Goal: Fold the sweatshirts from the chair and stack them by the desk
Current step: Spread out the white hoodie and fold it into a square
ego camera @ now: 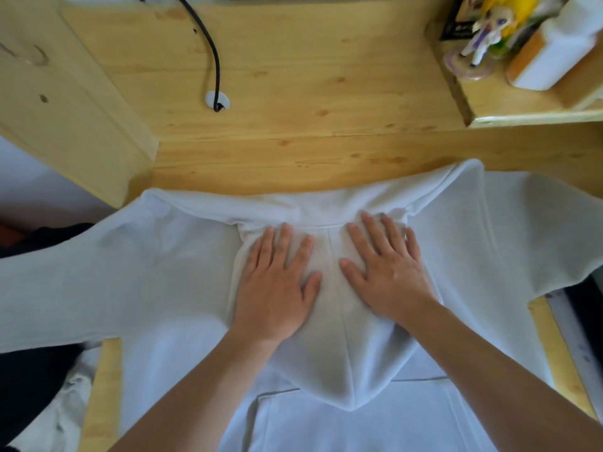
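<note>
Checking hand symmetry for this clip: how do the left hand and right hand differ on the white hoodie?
The left hand lies left of the hood's centre seam, the right hand right of it. The right hand reaches farther toward the neckline than the left. Both lie flat, fingers straight, pressing the hood onto the white hoodie.

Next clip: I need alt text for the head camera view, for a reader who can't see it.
Seen from above, the left hand and right hand press flat on the hood of a white hooded sweatshirt, spread front up with sleeves out on a wooden desk. A black cable drops into a desk hole; a figurine stands on a shelf at right.
</note>
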`<move>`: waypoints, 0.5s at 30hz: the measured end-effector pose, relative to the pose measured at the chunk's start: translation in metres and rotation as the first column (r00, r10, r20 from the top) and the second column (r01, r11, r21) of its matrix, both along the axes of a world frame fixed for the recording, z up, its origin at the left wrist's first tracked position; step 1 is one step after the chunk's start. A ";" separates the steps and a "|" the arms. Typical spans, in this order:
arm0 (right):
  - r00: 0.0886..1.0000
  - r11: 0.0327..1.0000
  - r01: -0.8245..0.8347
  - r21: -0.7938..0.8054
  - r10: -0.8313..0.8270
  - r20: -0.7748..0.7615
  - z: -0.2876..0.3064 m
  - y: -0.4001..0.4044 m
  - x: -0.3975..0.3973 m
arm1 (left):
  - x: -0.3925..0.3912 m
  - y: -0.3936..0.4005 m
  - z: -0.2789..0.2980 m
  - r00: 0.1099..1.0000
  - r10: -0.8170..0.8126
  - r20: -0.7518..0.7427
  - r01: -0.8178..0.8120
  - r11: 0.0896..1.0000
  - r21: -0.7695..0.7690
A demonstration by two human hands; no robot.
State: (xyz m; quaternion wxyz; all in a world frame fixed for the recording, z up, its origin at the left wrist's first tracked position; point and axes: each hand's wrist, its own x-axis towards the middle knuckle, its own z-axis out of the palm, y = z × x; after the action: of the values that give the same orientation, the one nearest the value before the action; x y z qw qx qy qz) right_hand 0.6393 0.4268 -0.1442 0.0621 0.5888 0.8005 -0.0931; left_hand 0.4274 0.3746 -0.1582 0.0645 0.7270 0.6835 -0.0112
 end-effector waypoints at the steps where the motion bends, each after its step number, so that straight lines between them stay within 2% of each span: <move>1: 0.997 0.998 0.062 -0.011 -0.062 -0.048 0.005 0.002 -0.005 | 0.002 0.000 0.003 1.000 0.008 -0.004 -0.008 1.000 0.004; 3: 0.976 0.983 0.167 0.071 -0.154 -0.156 0.013 0.012 -0.017 | 0.004 0.007 0.011 1.000 0.008 -0.023 -0.007 0.999 0.046; 5: 0.970 0.967 0.208 0.150 -0.184 -0.159 0.013 0.033 -0.017 | -0.004 0.021 0.019 0.998 -0.015 -0.053 0.020 0.994 0.108; 7: 0.960 0.962 0.267 0.057 -0.261 -0.097 0.007 0.055 -0.006 | -0.028 0.035 0.018 0.998 0.028 -0.049 -0.020 0.987 0.157; 9: 0.941 0.941 0.336 -0.045 -0.338 -0.030 -0.002 0.069 0.010 | -0.067 0.046 0.011 0.979 0.206 0.003 -0.205 0.976 0.077; 11: 0.936 0.934 0.349 -0.081 -0.351 -0.009 -0.007 0.072 0.013 | -0.108 0.048 0.001 0.917 0.400 0.008 -0.398 0.914 -0.081; 15: 0.922 0.922 0.385 -0.047 -0.386 -0.022 -0.002 0.073 0.007 | -0.135 0.049 0.001 0.933 0.360 -0.008 -0.357 0.920 -0.163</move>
State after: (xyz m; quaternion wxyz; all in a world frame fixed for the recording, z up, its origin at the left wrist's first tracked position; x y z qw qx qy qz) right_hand 0.6462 0.4995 -0.1466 0.0427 0.7317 0.6679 -0.1293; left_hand 0.2923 0.4239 -0.1571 0.1317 0.5820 0.8011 -0.0467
